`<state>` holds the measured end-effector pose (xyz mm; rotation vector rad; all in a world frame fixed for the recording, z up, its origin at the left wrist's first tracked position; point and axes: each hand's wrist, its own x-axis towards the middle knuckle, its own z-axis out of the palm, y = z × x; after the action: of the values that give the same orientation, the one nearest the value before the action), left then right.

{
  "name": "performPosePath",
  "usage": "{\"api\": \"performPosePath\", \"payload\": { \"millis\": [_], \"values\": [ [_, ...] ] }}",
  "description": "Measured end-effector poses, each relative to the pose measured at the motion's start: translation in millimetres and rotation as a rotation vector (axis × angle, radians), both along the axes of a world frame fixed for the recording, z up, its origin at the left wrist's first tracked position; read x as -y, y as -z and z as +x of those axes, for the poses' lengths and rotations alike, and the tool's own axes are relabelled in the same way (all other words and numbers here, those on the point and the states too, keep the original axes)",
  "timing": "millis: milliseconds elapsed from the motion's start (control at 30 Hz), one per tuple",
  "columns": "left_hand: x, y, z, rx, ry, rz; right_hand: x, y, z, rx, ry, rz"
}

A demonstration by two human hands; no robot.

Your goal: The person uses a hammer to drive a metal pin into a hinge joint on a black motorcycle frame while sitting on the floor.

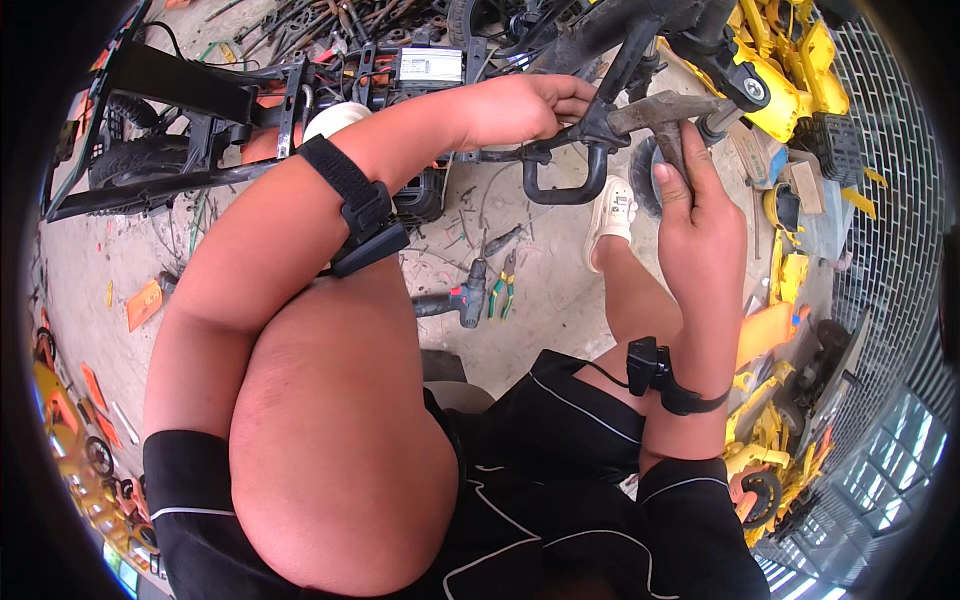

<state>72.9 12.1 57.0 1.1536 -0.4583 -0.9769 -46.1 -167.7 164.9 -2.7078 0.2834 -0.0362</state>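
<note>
My right hand (695, 205) is closed around the handle of a hammer (660, 112), with the thumb and forefinger stretched along it. The hammer's worn grey head lies across the black metal frame (598, 128) of a partly stripped vehicle, close to a round joint. My left hand (535, 108) reaches over from the left and sits against that frame, its fingers bent together; whatever they grip is hidden. Beneath the joint hangs a black U-shaped tube (566, 196). A yellow part (765, 92) with a bolt end stands just right of the hammer.
On the concrete floor lie a cordless drill (468, 297) and green-and-yellow pliers (504, 287). A silver box (430, 66) sits on the vehicle chassis, with a tire (150, 165) at left. Yellow plastic parts (790, 280) pile along the brick wall (895, 150). Metal rods (330, 25) lie at the back.
</note>
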Motion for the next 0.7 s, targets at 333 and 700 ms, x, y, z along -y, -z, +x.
{"api": "performPosePath", "payload": {
  "millis": [333,700],
  "values": [
    [2,7,3,0.000,0.006,0.009,15,4,-4,0.370,-0.125,0.058],
    [-1,-6,-1,-0.010,-0.005,0.023,5,12,-6,0.098,-0.114,-0.104]
  ]
}}
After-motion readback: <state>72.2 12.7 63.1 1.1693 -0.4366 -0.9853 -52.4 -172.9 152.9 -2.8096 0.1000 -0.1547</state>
